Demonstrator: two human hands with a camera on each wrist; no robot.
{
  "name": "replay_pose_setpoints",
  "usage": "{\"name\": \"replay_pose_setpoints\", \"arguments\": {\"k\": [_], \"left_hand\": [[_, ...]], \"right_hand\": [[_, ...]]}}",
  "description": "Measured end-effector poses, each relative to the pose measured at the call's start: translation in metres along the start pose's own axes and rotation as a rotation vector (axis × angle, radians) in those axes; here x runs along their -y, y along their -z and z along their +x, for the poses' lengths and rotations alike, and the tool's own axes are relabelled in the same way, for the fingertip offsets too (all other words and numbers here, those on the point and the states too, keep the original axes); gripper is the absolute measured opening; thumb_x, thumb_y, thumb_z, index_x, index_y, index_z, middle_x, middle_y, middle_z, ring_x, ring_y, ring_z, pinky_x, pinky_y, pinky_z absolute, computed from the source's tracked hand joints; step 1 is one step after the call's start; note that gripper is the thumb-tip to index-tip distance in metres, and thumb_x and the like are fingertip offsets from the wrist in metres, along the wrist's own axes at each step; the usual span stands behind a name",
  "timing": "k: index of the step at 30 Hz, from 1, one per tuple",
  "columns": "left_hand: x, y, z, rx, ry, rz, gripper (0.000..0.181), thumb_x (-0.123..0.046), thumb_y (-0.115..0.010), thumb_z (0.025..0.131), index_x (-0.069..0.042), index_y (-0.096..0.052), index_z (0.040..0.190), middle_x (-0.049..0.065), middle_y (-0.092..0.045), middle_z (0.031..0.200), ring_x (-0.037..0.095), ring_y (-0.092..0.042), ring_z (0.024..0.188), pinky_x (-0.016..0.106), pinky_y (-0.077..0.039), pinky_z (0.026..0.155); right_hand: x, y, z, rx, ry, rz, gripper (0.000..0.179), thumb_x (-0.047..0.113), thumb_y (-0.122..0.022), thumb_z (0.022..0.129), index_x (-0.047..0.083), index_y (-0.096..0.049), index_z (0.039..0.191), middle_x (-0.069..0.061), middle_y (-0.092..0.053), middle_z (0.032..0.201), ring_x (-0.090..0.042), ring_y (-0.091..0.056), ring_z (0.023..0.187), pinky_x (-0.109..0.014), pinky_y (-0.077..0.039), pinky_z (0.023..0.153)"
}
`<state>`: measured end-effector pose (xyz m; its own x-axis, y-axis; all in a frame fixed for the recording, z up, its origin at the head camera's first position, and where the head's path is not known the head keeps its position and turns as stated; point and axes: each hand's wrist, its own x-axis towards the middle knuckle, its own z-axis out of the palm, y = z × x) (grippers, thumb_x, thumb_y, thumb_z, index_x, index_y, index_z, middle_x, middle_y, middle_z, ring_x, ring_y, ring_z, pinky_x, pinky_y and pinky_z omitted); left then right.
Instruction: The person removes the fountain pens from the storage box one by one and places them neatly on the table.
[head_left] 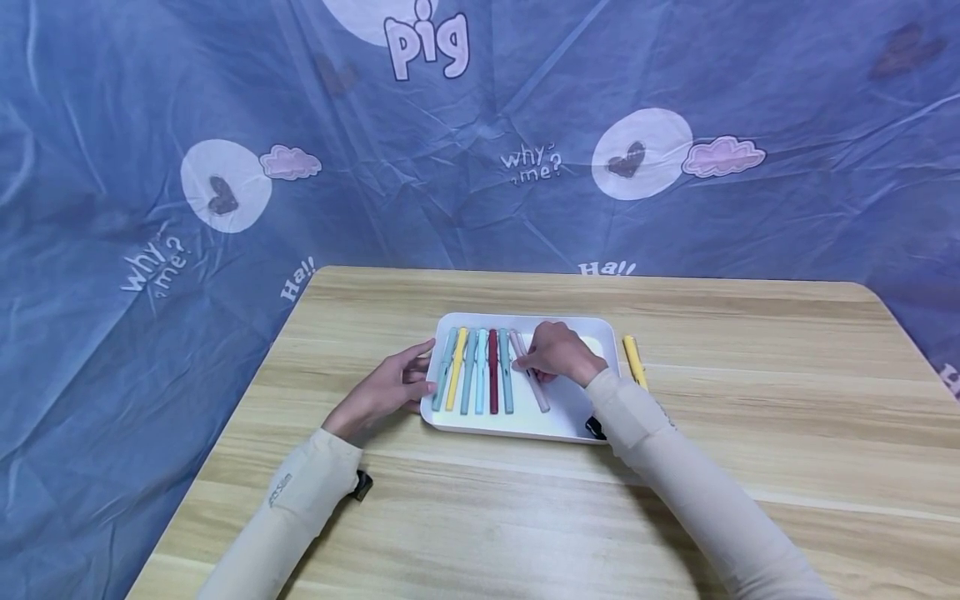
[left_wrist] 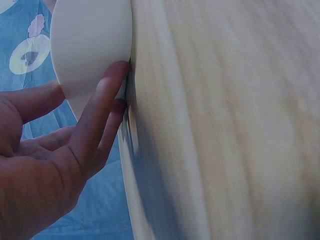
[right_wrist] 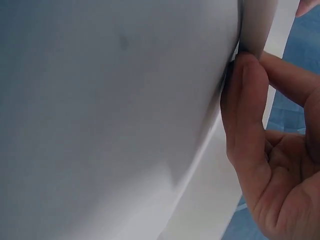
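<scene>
A white tray [head_left: 517, 425] lies on the table with several pens side by side along its left part: teal ones, a yellow pen [head_left: 456, 371], a light blue pen [head_left: 481, 375] and a dark red pen [head_left: 492, 375]. At the tray's left end my left hand [head_left: 386, 387] grips the wall, thumb at the rim and fingers against the outer side. My right hand [head_left: 558, 350] reaches into the tray and pinches a pale mauve pen [head_left: 542, 398] between thumb and fingers. That pen slants beside the row. In the right wrist view, the fingers cover part of the mauve pen [right_wrist: 257, 25].
Another yellow pen [head_left: 634, 360] lies on the wooden table [head_left: 465, 517] just right of the tray, partly behind the right forearm. A blue printed cloth [head_left: 450, 208] hangs behind the table and along its left side.
</scene>
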<state>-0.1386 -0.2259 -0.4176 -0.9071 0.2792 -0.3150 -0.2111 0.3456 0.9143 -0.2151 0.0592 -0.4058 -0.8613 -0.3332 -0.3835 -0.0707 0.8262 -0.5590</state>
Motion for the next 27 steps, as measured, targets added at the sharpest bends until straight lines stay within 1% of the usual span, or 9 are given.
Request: {"name": "replay_pose_setpoints", "arguments": {"k": [6, 13, 19, 27], "left_hand": [[0.0, 0.0, 0.001, -0.01, 0.009, -0.002, 0.077, 0.003, -0.063, 0.101, -0.01, -0.023, 0.166, 0.025, -0.042, 0.157, 0.038, -0.057, 0.129, 0.039, -0.063, 0.082], [0.0, -0.001, 0.0, -0.017, 0.005, -0.001, 0.077, 0.003, -0.062, 0.101, -0.01, -0.023, 0.166, 0.025, -0.043, 0.156, 0.038, -0.058, 0.127, 0.039, -0.064, 0.082], [0.0, -0.001, 0.0, -0.016, 0.001, -0.007, 0.077, 0.003, -0.062, 0.102, -0.009, -0.022, 0.166, 0.026, -0.043, 0.155, 0.038, -0.059, 0.126, 0.039, -0.064, 0.082], [-0.001, -0.001, -0.001, -0.015, 0.006, -0.006, 0.077, 0.002, -0.062, 0.102, -0.009, -0.022, 0.166, 0.026, -0.041, 0.157, 0.039, -0.057, 0.128, 0.039, -0.063, 0.082]], "right_hand": [[-0.002, 0.006, -0.004, 0.009, 0.016, 0.05, 0.024, 0.024, -0.081, 0.094, 0.0, -0.078, 0.089, -0.007, -0.07, 0.068, -0.014, -0.068, 0.059, -0.025, -0.055, 0.056], [0.0, 0.013, -0.008, 0.0, 0.013, 0.057, 0.026, 0.027, -0.081, 0.093, 0.001, -0.077, 0.09, -0.007, -0.072, 0.07, -0.015, -0.068, 0.062, -0.028, -0.056, 0.059], [0.005, 0.017, -0.015, -0.011, 0.021, 0.07, 0.025, 0.027, -0.081, 0.093, 0.003, -0.076, 0.086, -0.007, -0.072, 0.071, -0.016, -0.07, 0.063, -0.032, -0.058, 0.064], [0.008, 0.027, -0.026, -0.047, 0.073, 0.101, 0.028, 0.027, -0.08, 0.094, 0.005, -0.075, 0.079, -0.005, -0.072, 0.069, -0.018, -0.072, 0.064, -0.039, -0.063, 0.07]]}}
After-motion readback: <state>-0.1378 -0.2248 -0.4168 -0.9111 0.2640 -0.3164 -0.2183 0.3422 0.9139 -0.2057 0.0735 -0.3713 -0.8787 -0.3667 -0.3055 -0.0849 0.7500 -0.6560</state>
